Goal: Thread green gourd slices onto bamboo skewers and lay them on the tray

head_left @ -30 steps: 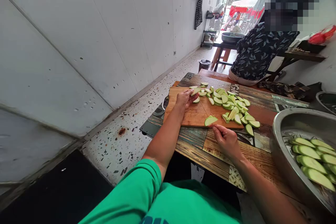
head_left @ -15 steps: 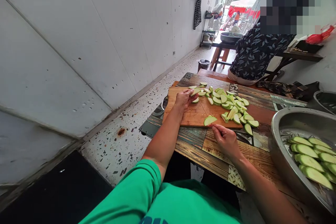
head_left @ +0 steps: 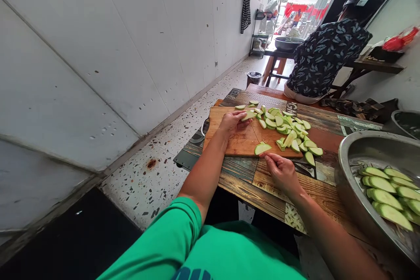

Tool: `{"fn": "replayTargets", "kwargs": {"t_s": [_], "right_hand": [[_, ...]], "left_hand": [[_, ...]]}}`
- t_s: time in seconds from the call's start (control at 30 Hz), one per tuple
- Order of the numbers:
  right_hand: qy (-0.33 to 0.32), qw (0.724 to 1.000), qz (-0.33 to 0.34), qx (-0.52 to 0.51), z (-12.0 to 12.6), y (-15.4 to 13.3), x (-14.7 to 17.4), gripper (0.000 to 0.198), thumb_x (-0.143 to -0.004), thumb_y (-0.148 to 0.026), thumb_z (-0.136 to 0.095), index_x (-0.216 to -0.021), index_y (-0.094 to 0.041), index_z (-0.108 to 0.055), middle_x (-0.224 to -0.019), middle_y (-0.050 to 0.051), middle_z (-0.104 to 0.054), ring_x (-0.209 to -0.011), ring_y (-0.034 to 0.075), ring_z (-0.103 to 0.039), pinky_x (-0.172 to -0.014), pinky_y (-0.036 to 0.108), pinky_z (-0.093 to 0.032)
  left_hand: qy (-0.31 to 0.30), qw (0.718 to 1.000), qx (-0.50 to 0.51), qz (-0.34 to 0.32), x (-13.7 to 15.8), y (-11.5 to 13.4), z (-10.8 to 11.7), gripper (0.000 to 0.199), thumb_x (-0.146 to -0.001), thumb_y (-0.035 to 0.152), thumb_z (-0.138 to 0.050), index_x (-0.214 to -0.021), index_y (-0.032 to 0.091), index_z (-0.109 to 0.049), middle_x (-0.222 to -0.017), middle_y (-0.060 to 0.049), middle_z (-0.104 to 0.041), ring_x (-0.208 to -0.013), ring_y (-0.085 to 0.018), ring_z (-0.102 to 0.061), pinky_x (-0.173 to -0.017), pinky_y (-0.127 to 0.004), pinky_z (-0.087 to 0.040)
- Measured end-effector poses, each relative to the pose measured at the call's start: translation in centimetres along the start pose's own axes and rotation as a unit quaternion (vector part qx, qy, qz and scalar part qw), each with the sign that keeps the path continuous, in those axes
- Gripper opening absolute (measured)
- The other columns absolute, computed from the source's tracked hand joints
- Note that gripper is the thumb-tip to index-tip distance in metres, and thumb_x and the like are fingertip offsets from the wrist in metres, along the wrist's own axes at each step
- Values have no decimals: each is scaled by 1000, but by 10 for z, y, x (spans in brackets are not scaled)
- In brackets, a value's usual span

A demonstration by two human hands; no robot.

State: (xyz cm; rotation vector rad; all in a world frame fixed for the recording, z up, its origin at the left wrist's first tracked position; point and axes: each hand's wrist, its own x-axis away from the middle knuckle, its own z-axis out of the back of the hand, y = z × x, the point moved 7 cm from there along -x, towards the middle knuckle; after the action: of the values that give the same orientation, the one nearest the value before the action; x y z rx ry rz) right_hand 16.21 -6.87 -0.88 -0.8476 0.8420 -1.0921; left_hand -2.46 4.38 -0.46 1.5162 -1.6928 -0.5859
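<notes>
Pale green slice (head_left: 262, 148) sits threaded on a thin skewer (head_left: 255, 133), at 6 o'clock on the cutting board (head_left: 239, 142). Right hand (head_left: 282, 173) fingers pinch the skewer's end; left hand (head_left: 232, 121) pinches another slice (head_left: 247, 116). Likely light, moist, snappable; best gripped by its edges.

Only readable text: large pale letters "GH" printed on a dark panel of the patchwork desk (head_left: 293, 108), at the far edge just behind the pile of green slices (head_left: 288, 129), partly cut off. Teal lettering on the green shirt (head_left: 193, 274) at the bottom edge, cropped, unreadable. White tag on the far person's cap (head_left: 362, 1), too small to read.
</notes>
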Motion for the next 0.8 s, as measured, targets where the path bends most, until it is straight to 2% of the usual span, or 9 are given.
{"fn": "replayTargets", "kwargs": {"t_s": [0.17,0.33,0.4,0.5,0.57,0.63,0.7,0.77,0.8], "right_hand": [[-11,996,-42,-73,-4,2,-3,42,-79,-48,-54,-92,-10,-68,-48,-6,-34,-42,8,-29,-39,22,-23],[-64,975,-111,-182,-16,2,-1,45,-73,-53,-59,-89,-11,-65,-45,-9,-27,-38,6,-21,-37,21,-17],[-66,973,-117,-189,-17,4,-1,45,-73,-53,-59,-89,-11,-65,-44,-9,-28,-37,6,-23,-37,20,-20],[-17,993,-66,-94,-8,5,-2,42,-75,-51,-57,-85,-12,-69,-47,-3,-46,-41,10,-40,-42,22,-33],[41,999,-7,5,1,0,-2,35,-76,-46,-56,-82,-15,-71,-62,4,-62,-55,15,-55,-53,25,-42],[72,996,31,51,5,-4,-1,31,-76,-43,-55,-80,-16,-71,-74,8,-68,-68,19,-61,-64,28,-46],[44,999,7,0,1,-3,-1,31,-76,-44,-56,-80,-16,-69,-64,5,-64,-60,17,-58,-58,27,-45],[-21,990,-73,-120,-9,3,0,33,-76,-47,-57,-82,-16,-66,-45,-5,-46,-39,10,-43,-41,22,-37],[-52,974,-119,-187,-14,5,1,34,-75,-49,-59,-84,-16,-64,-41,-9,-36,-32,7,-32,-34,21,-30]], "left_hand": [[0,995,101,14,0,-7,-9,16,-81,17,-64,-95,9,-64,-84,-12,-70,-75,-18,-70,-72,-29,-57],[55,987,145,30,-2,-18,-10,20,-84,28,-60,-93,11,-63,-85,-13,-71,-80,-20,-70,-77,-34,-57],[73,984,157,41,-1,-22,-10,22,-85,31,-59,-92,10,-63,-84,-13,-71,-81,-21,-69,-76,-34,-57],[82,982,165,46,0,-24,-11,21,-85,28,-59,-93,9,-63,-86,-14,-71,-83,-21,-69,-78,-34,-57],[80,984,155,40,1,-24,-12,17,-85,24,-58,-93,10,-63,-87,-14,-70,-85,-21,-69,-81,-35,-56],[73,987,137,31,1,-24,-14,13,-86,21,-56,-91,10,-63,-87,-14,-70,-87,-22,-68,-84,-36,-54],[58,991,121,25,1,-24,-15,12,-86,19,-54,-86,10,-63,-84,-14,-69,-89,-22,-68,-88,-37,-52],[42,993,110,19,1,-23,-17,15,-87,18,-51,-80,11,-62,-80,-14,-69,-89,-22,-68,-89,-37,-51],[36,994,105,18,1,-23,-18,17,-88,19,-50,-78,11,-61,-79,-14,-68,-88,-22,-68,-89,-36,-51]]}}
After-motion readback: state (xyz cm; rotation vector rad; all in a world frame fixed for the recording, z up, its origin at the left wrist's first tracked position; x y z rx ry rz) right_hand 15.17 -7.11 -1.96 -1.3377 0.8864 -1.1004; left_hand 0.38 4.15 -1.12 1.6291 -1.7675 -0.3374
